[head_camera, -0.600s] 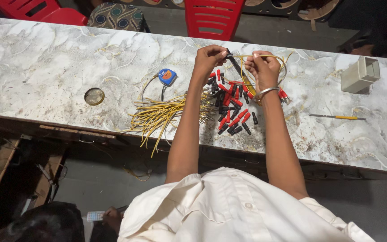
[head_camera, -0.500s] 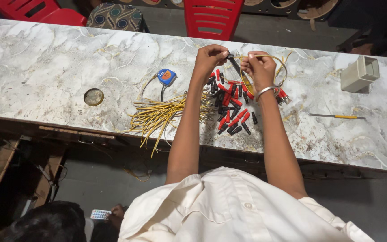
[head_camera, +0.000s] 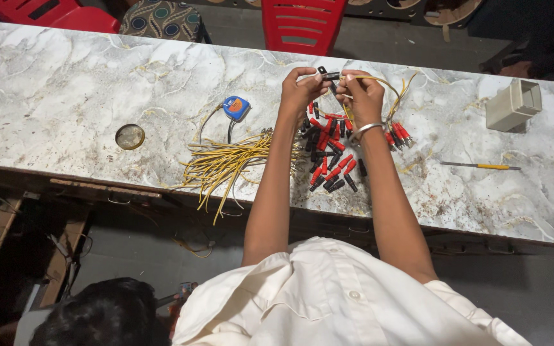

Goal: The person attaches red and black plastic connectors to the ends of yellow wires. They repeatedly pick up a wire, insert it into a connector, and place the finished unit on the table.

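Note:
My left hand (head_camera: 302,90) pinches a small black plug connector (head_camera: 326,73) over the marble table (head_camera: 65,83). My right hand (head_camera: 361,96), with a metal bangle on the wrist, grips a yellow wire (head_camera: 386,83) whose end meets that connector. Below my hands lies a scatter of red and black connectors (head_camera: 329,154). A bundle of yellow wires (head_camera: 226,163) sprawls to the left of them, reaching past the table's near edge. A few wired red connectors (head_camera: 400,136) lie just right of my right wrist.
A blue tape measure (head_camera: 236,107) sits left of my hands. A round metal lid (head_camera: 129,136) lies further left. A yellow-handled screwdriver (head_camera: 482,166) and a beige box (head_camera: 513,104) are at the right. Red chairs (head_camera: 302,25) stand behind the table. Another person's dark-haired head (head_camera: 100,314) is at bottom left.
My hands have stayed together over the connector pile, shifting only slightly as they work the wire and black connector. The rest is unmoved.

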